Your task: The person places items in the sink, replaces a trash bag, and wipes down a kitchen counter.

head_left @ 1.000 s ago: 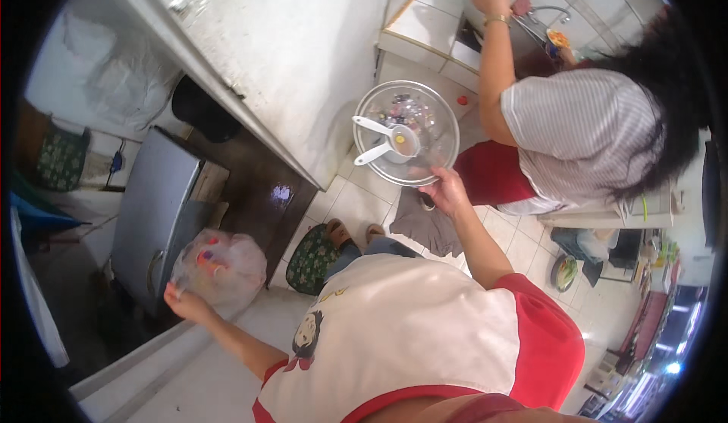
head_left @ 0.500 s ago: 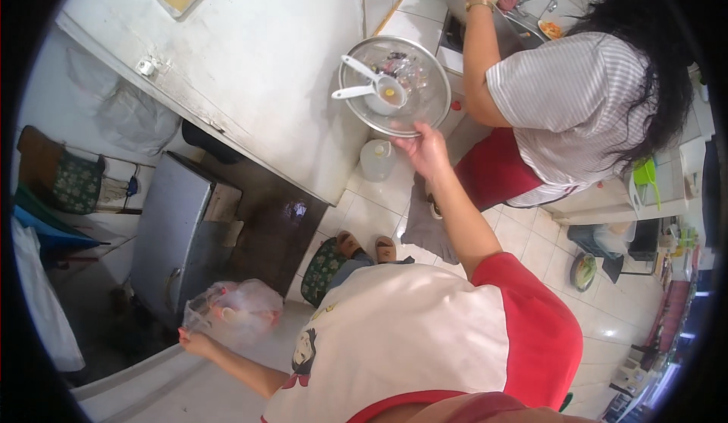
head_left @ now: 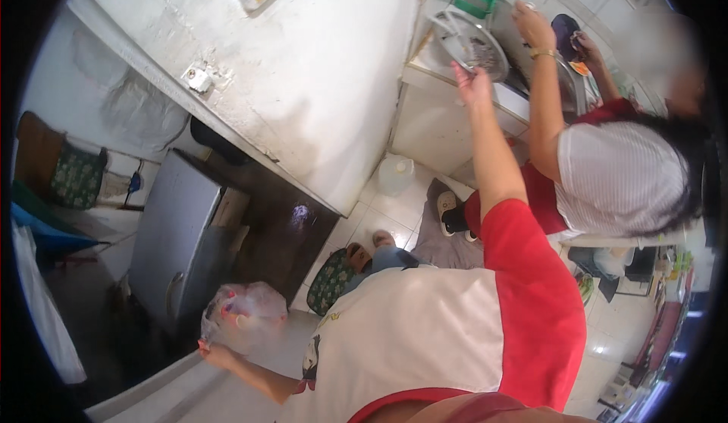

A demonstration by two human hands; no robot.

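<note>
My right hand (head_left: 475,88) reaches forward to the counter, its fingers closed on the near rim of a round metal basin (head_left: 497,65). The basin is tilted, and in it lie white-handled measuring cups (head_left: 453,27) and some small clear and dark items too blurred to name. Whether the basin touches the counter I cannot tell. Low on the left, my left hand (head_left: 218,355) grips the edge of a clear plastic bag (head_left: 246,313) with pinkish and red things inside.
A co-worker in a striped shirt (head_left: 622,172) stands at the right, arms over the sink counter. Beyond the basin is a green container (head_left: 474,0). A white plastic jug (head_left: 396,175) stands on the tiled floor. A white wall (head_left: 303,66) separates a dark doorway with a grey cabinet (head_left: 171,233).
My right hand has carried the basin forward and right, over to the counter by the green container. The plastic bag has shifted slightly right with my left hand. The co-worker has moved right.
</note>
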